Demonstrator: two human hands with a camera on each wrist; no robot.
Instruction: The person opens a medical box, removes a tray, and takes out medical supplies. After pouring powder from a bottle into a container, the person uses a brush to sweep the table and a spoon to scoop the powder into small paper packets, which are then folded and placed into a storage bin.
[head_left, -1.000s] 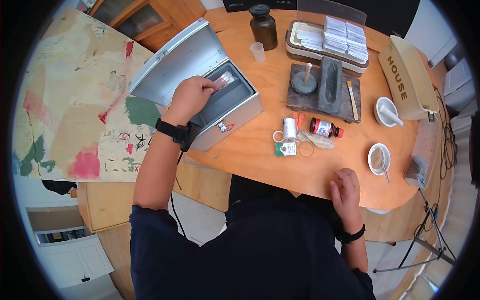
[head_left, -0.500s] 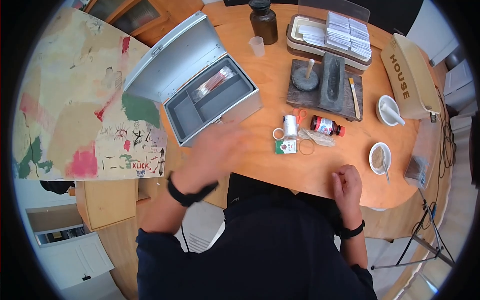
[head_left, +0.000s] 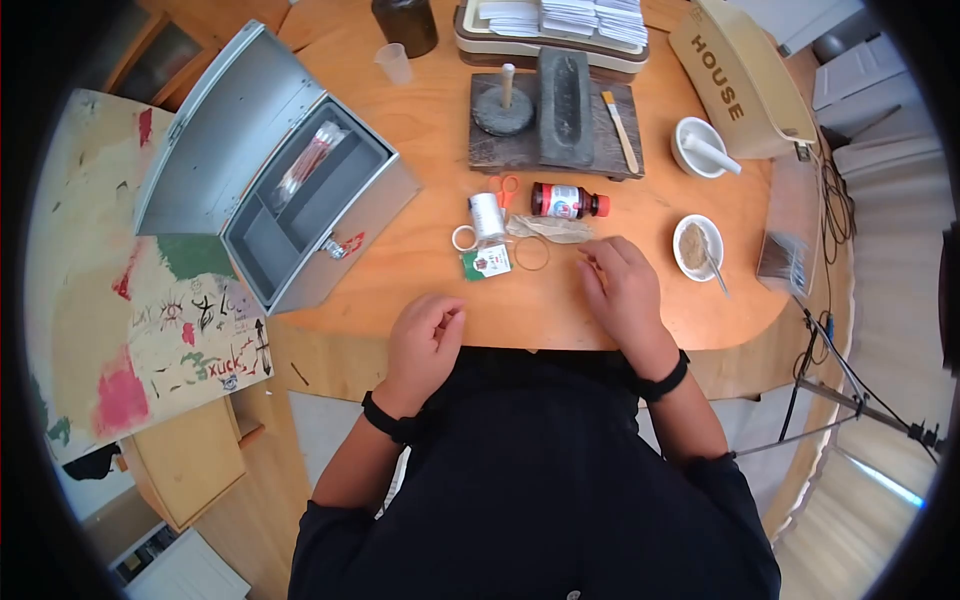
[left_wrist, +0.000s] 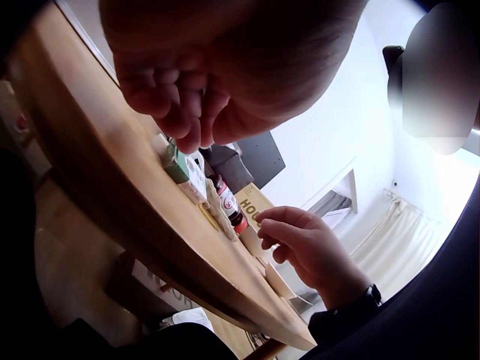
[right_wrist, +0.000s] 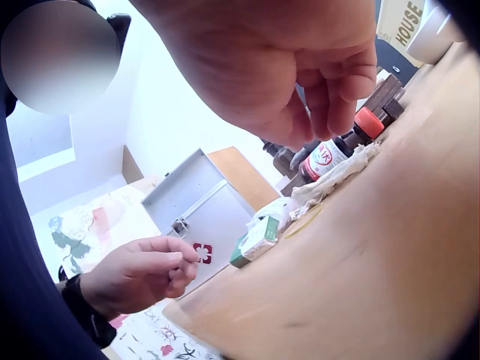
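At the table's front edge my left hand [head_left: 425, 345] hangs with loosely curled fingers and holds nothing. My right hand [head_left: 625, 290] is over the table, fingers relaxed, also holding nothing. Just beyond it lie a brown bottle with a red cap [head_left: 562, 201] and a crumpled pale cloth-like piece [head_left: 550, 230]. Nearer the left hand are a green-and-white packet [head_left: 486, 262], a white roll [head_left: 487, 214], a small tape ring [head_left: 464, 238], orange-handled scissors [head_left: 508, 187] and a thin yellowish band [head_left: 533, 254]. To the left, an open metal first-aid box [head_left: 370, 215] has clear-wrapped swabs [head_left: 310, 165] in its grey tray.
Behind the small items sits a dark board [head_left: 500, 155] with grinding stones and a brush [head_left: 621, 132]. On the right are a white mortar [head_left: 690, 160], a bowl of powder [head_left: 683, 262] and a HOUSE bin [head_left: 735, 80]. A plastic cup [head_left: 395, 65] stands at the back.
My left hand has come out of the box's tray and down to the table's front edge, leaving the swabs inside. The right hand has moved forward, closer to the small items. The head view has shifted.
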